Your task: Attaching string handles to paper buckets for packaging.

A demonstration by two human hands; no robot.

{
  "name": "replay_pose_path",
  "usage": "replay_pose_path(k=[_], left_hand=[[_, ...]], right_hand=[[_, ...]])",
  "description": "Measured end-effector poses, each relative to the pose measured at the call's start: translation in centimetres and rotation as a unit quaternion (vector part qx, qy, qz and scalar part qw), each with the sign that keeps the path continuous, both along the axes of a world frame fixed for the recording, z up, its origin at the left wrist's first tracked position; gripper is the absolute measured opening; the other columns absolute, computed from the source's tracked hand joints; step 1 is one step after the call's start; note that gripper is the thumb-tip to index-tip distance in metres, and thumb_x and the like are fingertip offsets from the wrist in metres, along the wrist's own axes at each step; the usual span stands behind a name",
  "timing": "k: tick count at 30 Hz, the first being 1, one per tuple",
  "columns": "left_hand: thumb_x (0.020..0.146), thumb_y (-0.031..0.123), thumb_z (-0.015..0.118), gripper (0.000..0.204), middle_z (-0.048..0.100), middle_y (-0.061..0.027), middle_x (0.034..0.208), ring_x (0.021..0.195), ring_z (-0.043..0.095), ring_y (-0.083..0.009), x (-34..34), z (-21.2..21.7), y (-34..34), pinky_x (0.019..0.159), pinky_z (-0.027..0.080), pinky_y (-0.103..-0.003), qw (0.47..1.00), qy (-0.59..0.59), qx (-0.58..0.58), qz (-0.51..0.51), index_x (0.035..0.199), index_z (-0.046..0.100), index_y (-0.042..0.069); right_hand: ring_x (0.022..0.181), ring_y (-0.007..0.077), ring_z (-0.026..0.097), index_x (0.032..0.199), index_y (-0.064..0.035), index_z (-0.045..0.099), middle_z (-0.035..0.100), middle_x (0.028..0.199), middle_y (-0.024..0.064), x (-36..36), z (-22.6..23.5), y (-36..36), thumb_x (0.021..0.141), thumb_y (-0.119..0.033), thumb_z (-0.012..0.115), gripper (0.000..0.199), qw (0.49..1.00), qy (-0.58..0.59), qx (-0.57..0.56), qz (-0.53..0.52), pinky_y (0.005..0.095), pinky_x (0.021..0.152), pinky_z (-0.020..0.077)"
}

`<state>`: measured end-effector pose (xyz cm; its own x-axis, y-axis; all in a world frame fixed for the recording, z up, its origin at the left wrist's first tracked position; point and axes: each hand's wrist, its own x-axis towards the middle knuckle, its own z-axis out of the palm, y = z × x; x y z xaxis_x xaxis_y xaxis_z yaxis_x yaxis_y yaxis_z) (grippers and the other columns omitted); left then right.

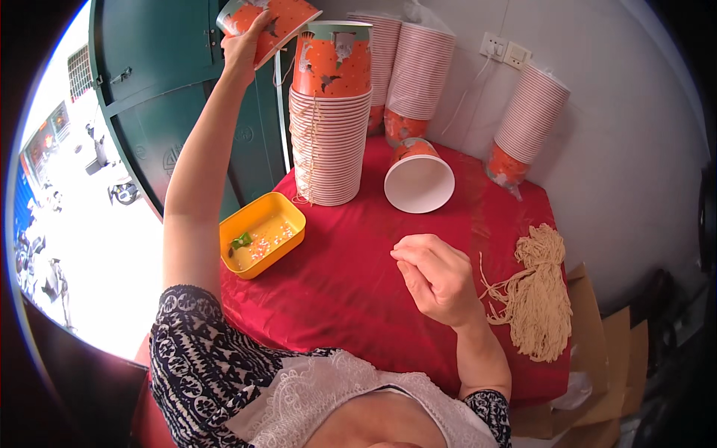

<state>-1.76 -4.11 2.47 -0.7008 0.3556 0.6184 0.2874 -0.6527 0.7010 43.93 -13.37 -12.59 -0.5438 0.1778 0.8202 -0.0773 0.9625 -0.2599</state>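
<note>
My left hand [240,54] is raised high at the upper left, its fingers wrapped around an orange paper bucket [278,24] with grey and green print, held tilted beside a tall stack of paper buckets [327,142]. A beige string hangs along that stack's rims. Over the middle of the red-covered table, my right hand [441,278] is closed, thumb against curled fingers; whether something small is in them is hidden. Beyond it, a single paper bucket [420,183] lies on its side, its white inside facing me.
A yellow plastic box [263,265] with small bits inside sits at the table's left edge. A bundle of beige strings [544,295] lies at the right on the red cloth [343,280]. Wrapped bucket stacks [422,71] lean at the back. Cardboard [609,358] stands beside the table.
</note>
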Motion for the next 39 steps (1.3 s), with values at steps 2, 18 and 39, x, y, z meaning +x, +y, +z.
replay_pose_path(k=[2, 18, 39], left_hand=[[0.070, 0.042, 0.086, 0.069, 0.068, -0.0131, 0.104, 0.086, 0.070, -0.0176, 0.5, 0.4, 0.4, 0.075, 0.058, -0.030, 0.998, 0.044, 0.002, -0.034, 0.114, 0.058, -0.003], [0.066, 0.032, 0.088, 0.102, 0.051, -0.0199, 0.123, 0.111, 0.057, -0.0266, 9.6, 1.9, 1.2, 0.094, 0.051, -0.036, 0.978, 0.197, -0.013, 0.066, 0.136, 0.024, -0.007], [0.060, 0.060, 0.085, 0.114, 0.059, -0.0205, 0.114, 0.098, 0.068, -0.0294, 3.8, -0.9, 3.6, 0.087, 0.057, -0.043, 0.916, 0.361, -0.175, 0.019, 0.136, 0.029, -0.003]], right_hand=[[0.069, 0.0235, 0.066, 0.089, 0.0020, 0.064, 0.066, 0.088, 0.0132, 0.1, 0.1, -0.1, 0.078, 0.009, 0.066, 0.014, 1.000, 0.001, 0.008, -0.011, 0.0305, 0.057, 0.0521], [0.069, 0.0231, 0.066, 0.086, 0.0008, 0.063, 0.064, 0.083, 0.0101, -0.1, -0.1, 0.3, 0.077, 0.003, 0.071, 0.012, 0.998, -0.002, 0.042, -0.036, 0.0312, 0.056, 0.0548], [0.067, 0.0218, 0.065, 0.085, -0.0003, 0.062, 0.063, 0.081, 0.0089, -0.6, -0.5, 0.6, 0.075, 0.002, 0.071, 0.013, 0.996, -0.016, 0.085, -0.034, 0.0301, 0.054, 0.0545]])
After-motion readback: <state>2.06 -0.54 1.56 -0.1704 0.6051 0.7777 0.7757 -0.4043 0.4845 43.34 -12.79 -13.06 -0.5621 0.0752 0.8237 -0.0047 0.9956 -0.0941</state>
